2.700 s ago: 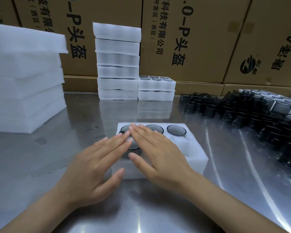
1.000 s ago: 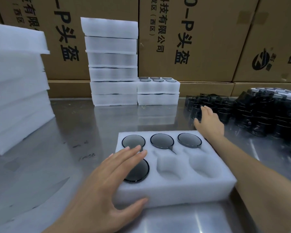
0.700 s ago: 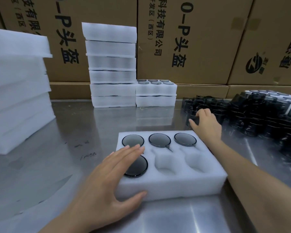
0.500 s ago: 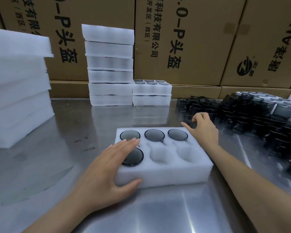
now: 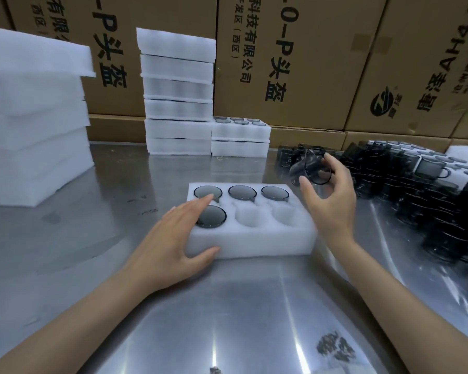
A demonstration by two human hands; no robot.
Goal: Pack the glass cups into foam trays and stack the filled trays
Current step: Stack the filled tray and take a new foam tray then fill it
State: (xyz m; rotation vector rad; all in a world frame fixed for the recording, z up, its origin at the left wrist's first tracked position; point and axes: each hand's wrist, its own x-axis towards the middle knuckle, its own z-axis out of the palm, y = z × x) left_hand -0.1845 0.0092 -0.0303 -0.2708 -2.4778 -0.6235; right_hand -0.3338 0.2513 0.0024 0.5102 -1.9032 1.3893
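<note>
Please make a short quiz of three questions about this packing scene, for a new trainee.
1. How many pockets of the foam tray hold cups already?
2. True or false: the right hand holds a glass cup above the table.
3. What does the left hand do? A) grips a cup B) rests on the tray's near left corner C) lifts a box

Key: 1. Four; the two pockets at the near middle and near right are empty. 2. True. 3. B.
</note>
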